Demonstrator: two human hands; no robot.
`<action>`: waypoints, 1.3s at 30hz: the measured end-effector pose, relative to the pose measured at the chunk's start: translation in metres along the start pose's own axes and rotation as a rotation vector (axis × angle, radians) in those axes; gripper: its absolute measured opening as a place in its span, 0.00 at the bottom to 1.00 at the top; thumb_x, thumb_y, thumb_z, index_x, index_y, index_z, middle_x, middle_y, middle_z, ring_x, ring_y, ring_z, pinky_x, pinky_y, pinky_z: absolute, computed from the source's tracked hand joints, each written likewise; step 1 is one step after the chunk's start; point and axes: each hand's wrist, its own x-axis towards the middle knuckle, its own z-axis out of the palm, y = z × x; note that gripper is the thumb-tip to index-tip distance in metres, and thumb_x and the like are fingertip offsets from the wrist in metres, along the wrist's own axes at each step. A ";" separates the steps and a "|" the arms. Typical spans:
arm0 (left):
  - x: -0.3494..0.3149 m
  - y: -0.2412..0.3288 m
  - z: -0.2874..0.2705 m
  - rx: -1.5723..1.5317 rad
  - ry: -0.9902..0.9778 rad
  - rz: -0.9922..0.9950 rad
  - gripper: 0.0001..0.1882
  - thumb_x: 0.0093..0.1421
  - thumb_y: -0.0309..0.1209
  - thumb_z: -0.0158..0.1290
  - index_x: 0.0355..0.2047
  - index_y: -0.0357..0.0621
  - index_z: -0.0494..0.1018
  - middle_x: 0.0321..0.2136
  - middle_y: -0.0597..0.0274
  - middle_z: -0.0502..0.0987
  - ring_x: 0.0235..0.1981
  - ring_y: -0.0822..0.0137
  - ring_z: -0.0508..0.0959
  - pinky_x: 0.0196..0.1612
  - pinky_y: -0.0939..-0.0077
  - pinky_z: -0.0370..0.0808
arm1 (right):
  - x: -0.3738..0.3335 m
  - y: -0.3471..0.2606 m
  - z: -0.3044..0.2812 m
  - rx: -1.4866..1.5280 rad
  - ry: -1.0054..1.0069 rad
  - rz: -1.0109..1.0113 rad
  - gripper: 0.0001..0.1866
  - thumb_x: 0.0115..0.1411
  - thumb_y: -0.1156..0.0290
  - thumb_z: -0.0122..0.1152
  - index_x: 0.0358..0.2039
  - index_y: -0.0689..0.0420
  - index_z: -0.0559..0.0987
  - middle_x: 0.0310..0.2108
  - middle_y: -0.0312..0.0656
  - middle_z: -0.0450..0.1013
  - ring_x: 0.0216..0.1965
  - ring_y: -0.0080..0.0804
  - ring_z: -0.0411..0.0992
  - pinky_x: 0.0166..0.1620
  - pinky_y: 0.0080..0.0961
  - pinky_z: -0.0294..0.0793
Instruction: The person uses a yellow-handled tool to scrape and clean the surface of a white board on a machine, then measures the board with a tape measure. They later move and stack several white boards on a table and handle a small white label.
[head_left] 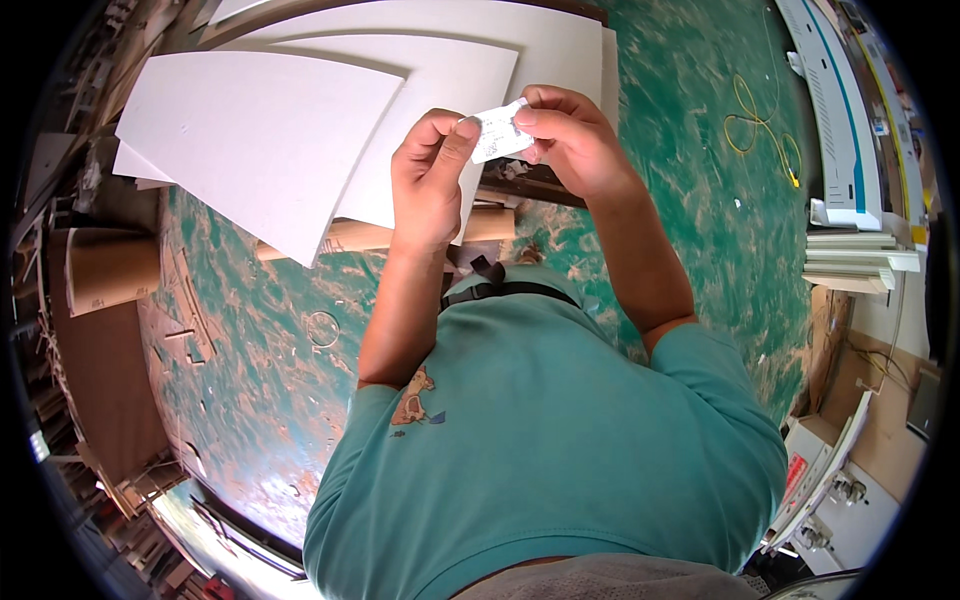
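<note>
Between both hands I hold up a small white printed paper label [497,140]. My left hand [432,170] pinches its left edge between thumb and fingers. The right edge is gripped by my right hand [572,140], thumb on the near face. Its print is too small to make out. Behind and below the hands lie several large white panels [265,135], stacked and fanned out over one another. They touch neither hand.
Brown rolls [370,236] lie under the panels' near edge. A rolled brown sheet [112,270] stands at left. A yellow cord [755,120] loops over the dusty green floor [690,90]. At right are a long white machine [830,110] and stacked white strips [855,258].
</note>
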 end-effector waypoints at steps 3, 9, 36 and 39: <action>-0.001 -0.002 -0.003 0.063 0.031 0.051 0.06 0.66 0.26 0.53 0.30 0.38 0.74 0.29 0.69 0.73 0.32 0.78 0.69 0.39 0.82 0.66 | -0.004 0.004 0.002 -0.134 0.028 -0.057 0.12 0.61 0.71 0.60 0.21 0.58 0.73 0.18 0.30 0.64 0.22 0.16 0.59 0.28 0.18 0.57; -0.009 -0.010 -0.008 0.071 0.076 -0.046 0.05 0.63 0.23 0.52 0.30 0.36 0.75 0.28 0.67 0.74 0.31 0.77 0.69 0.38 0.80 0.65 | -0.019 0.004 0.005 -0.605 0.038 -0.293 0.10 0.62 0.73 0.60 0.23 0.60 0.74 0.17 0.28 0.64 0.22 0.13 0.56 0.25 0.17 0.55; -0.162 -0.024 -0.232 0.987 0.333 -0.655 0.13 0.65 0.36 0.55 0.41 0.38 0.78 0.35 0.63 0.79 0.37 0.72 0.76 0.43 0.75 0.72 | 0.102 0.147 -0.297 -0.632 0.355 -0.135 0.09 0.55 0.67 0.63 0.24 0.59 0.78 0.41 0.37 0.73 0.44 0.28 0.69 0.48 0.29 0.65; -0.167 -0.024 -0.245 0.957 0.390 -0.703 0.14 0.65 0.36 0.55 0.41 0.37 0.78 0.35 0.62 0.79 0.37 0.71 0.76 0.43 0.75 0.72 | 0.065 0.164 -0.277 -1.699 0.582 -0.109 0.09 0.53 0.66 0.63 0.22 0.58 0.79 0.48 0.38 0.71 0.52 0.35 0.67 0.53 0.43 0.63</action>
